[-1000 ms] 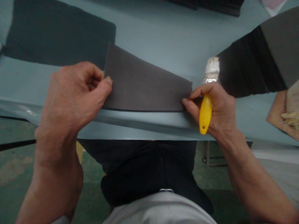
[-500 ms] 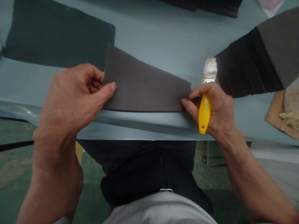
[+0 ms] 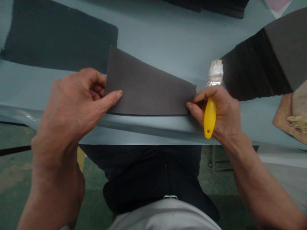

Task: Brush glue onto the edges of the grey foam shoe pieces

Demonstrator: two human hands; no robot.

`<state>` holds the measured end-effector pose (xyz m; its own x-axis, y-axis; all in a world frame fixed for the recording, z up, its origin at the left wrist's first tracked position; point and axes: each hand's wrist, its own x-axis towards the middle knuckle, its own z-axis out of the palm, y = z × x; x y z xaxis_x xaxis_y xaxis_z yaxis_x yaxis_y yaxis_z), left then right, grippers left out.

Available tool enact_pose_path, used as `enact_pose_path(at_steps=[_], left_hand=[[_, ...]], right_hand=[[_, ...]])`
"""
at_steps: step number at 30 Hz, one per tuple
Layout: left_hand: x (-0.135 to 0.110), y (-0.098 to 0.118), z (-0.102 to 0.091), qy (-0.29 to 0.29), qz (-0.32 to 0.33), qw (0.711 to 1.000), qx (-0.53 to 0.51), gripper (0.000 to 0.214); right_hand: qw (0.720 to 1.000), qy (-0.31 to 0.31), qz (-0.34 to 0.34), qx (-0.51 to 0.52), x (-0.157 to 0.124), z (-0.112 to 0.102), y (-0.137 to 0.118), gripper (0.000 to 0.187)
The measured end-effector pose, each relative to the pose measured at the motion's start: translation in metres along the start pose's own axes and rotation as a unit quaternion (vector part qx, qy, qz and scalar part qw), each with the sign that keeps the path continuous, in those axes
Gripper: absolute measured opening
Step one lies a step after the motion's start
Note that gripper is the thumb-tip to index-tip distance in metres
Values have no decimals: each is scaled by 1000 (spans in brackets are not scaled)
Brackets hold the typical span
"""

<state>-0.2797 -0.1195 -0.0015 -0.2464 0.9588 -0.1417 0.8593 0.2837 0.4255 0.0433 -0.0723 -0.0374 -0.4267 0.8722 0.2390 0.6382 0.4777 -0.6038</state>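
Note:
A dark grey foam sheet (image 3: 148, 86) lies near the front edge of a blue-grey table (image 3: 172, 41). My left hand (image 3: 76, 102) pinches the sheet's left end, thumb flat on top and fingers curled behind. My right hand (image 3: 220, 111) is closed round a yellow-handled brush (image 3: 210, 116), whose taped neck and pale bristles (image 3: 215, 72) stick up past the fingers. The right forefinger and thumb tip also touch the sheet's right corner.
A larger dark sheet (image 3: 59, 38) lies at the back left. A stack of dark foam pieces (image 3: 261, 60) sits at the right, with a brown board (image 3: 287, 118) carrying pale scraps beside it. More dark material (image 3: 216, 6) lies along the far edge. My dark trousers and a green floor show below.
My left thumb has slid a little rightward and down along the sheet's near left part. The sheet and my right hand have hardly moved.

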Motion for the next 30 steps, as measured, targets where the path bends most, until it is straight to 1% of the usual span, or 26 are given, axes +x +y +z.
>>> enact_pose_path(at_steps=[3,8,13,16,21,25,30], left_hand=[[1,-3,0,-6,-4,1000,2,53],[7,-12,-3,-24,-25,999,33,57],[12,-12,-7,-37,-36,997,52,56],[10,-11,-6,-34,-37,997,55,56],[6,-11,-2,-18,-21,999,46,56],[6,-11,-4,-42,-35,998,43,58],[7,-8,-6,-72,-62,995,24,56]], right_hand=[[1000,4,2,15,0,0,0,17],[1000,-5,23,19,0,-1,0,18],[1000,-9,19,6,0,-2,-1,14],[1000,-6,15,2,0,-1,-2,14],[1000,0,8,-17,-1,2,-3,15],[998,25,-13,-49,-5,6,-3,16],[986,86,-97,-101,-8,13,-2,16]])
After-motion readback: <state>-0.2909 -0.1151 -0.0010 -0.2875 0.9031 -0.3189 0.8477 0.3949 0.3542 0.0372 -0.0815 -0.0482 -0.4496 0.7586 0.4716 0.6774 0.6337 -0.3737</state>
